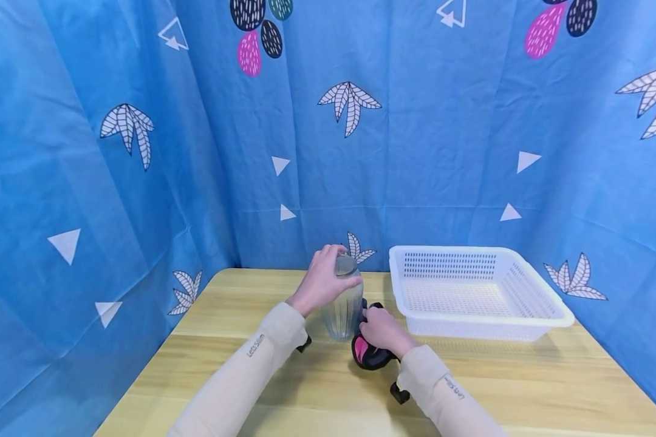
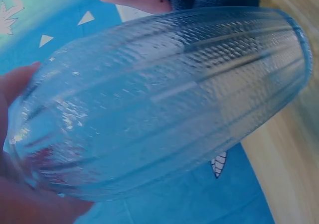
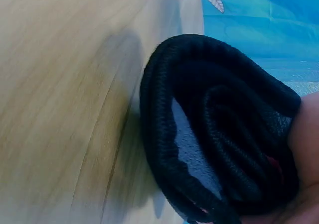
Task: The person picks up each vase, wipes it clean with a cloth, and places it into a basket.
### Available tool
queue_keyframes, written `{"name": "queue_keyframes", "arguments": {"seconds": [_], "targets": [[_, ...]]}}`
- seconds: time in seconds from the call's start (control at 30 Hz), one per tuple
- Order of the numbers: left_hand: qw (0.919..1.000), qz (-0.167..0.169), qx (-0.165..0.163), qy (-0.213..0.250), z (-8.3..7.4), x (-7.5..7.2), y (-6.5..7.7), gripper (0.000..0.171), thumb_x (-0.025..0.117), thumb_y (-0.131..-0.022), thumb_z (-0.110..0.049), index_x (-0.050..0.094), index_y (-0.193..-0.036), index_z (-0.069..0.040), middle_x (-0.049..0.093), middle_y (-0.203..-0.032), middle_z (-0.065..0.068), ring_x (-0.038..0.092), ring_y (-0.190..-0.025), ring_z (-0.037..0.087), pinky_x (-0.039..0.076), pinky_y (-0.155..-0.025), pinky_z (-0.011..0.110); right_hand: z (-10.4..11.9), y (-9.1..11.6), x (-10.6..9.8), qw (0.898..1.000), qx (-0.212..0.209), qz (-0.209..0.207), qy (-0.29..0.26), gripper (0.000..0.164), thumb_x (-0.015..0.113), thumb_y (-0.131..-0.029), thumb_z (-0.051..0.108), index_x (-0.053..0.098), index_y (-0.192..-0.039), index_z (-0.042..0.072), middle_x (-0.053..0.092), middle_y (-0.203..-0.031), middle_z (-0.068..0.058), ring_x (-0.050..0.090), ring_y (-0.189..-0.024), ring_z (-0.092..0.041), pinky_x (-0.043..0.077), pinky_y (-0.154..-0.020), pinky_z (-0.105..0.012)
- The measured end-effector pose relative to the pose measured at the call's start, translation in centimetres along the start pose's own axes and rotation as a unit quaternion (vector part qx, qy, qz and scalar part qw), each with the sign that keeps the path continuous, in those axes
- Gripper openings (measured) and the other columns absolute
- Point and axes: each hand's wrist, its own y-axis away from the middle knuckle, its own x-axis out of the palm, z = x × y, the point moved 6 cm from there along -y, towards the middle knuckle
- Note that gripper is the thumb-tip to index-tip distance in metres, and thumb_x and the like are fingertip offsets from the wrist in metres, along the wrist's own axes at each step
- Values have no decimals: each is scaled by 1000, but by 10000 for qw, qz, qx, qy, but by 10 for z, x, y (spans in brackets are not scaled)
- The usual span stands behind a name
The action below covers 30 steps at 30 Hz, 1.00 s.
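Observation:
A clear ribbed glass vase [image 1: 341, 315] stands upright near the middle of the wooden table. My left hand [image 1: 324, 276] grips it round the top, thumb on the near side and fingers behind. In the left wrist view the textured glass [image 2: 164, 104] fills most of the picture. Just right of the vase, my right hand [image 1: 384, 331] holds a rolled-up black fabric item [image 1: 373, 358] with a pink patch. Its stitched edge and coiled layers [image 3: 174, 134] show in the right wrist view; its exact kind is unclear. The roll is close beside the glass.
To the right, a white perforated plastic basket [image 1: 481, 328] sits at the back of the wooden table [image 1: 525, 388]. A blue patterned curtain [image 1: 443, 152] hangs behind and on both sides. Small dark wrist-worn pieces [image 1: 399, 393] show below the sleeves.

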Motion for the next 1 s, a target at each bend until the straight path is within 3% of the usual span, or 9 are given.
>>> {"name": "queue_keyframes", "arguments": {"seconds": [0.23, 0.3, 0.37, 0.43, 0.53, 0.6, 0.7, 0.8, 1.0], "targets": [[9990, 385, -178, 125, -4, -1, -1, 70, 77, -83, -41, 48, -145, -24, 53, -145, -2, 45, -134, 24, 44, -106, 50, 0, 6, -21, 9985, 116, -295, -452, 41, 55, -95, 9, 61, -132, -8, 62, -134, -24, 61, -120, -34, 51, -95, -48], [9987, 472, -171, 111, -5, 0, -2, 71, 76, -83, -38, 47, -146, -25, 51, -147, -3, 44, -136, 24, 42, -107, 50, 5, 8, -30, 9978, 38, -401, -532, 41, 54, -96, 9, 61, -133, -7, 62, -135, -24, 65, -109, -32, 52, -90, -45], [9987, 502, -113, 39, -5, 0, -3, 72, 75, -81, -35, 46, -147, -23, 48, -150, -3, 43, -137, 25, 41, -109, 50, 10, 9, -41, 9966, -14, -466, -677, 42, 53, -96, 9, 59, -135, -6, 61, -137, -24, 66, -83, -26, 54, -77, -42], [9986, 515, -98, -33, -4, 1, -4, 74, 74, -79, -33, 45, -147, -22, 44, -152, -2, 42, -137, 24, 41, -109, 48, 14, 10, -50, 9954, 36, -460, -844, 44, 51, -98, 10, 56, -139, -4, 62, -135, -25, 51, -58, -19, 48, -60, -35], [9986, 515, -139, -33, -2, 3, -3, 75, 74, -78, -33, 45, -146, -23, 41, -149, 0, 44, -131, 23, 45, -103, 46, 21, 11, -65, 9940, 38, -577, -933, 46, 50, -98, 10, 54, -142, -2, 62, -135, -24, 33, -48, -13, 40, -53, -31], [9987, 483, -161, -7, -1, 4, -2, 75, 75, -77, -33, 44, -145, -24, 40, -144, 2, 46, -125, 22, 46, -98, 44, 25, 12, -75, 9935, -38, -752, -849, 47, 51, -98, 10, 53, -143, 0, 64, -128, -25, 34, -50, -14, 40, -54, -31], [9993, 358, -65, 7, -2, 4, -3, 73, 76, -78, -35, 45, -143, -22, 42, -139, 5, 46, -121, 23, 46, -97, 44, 35, 13, -91, 9894, -318, -1242, -687, 49, 53, -95, 9, 54, -143, 2, 63, -130, -25, 49, -65, -21, 46, -65, -37], [9997, 231, 62, -58, -3, 4, -3, 75, 79, -81, -42, 46, -142, -17, 45, -137, 5, 44, -122, 25, 45, -101, 45, 43, 15, -100, 9833, -570, -1654, -495, 49, 55, -93, 9, 56, -142, 2, 62, -129, -25, 58, -93, -28, 48, -80, -43], [9997, 61, 210, -81, -4, 4, -3, 73, 75, -87, -50, 47, -143, -11, 49, -140, 5, 40, -125, 27, 40, -105, 46, 43, 14, -89, 9885, -417, -1446, -129, 49, 54, -96, 12, 52, -143, -2, 58, -135, -31, 60, -109, -33, 49, -85, -47]]}}
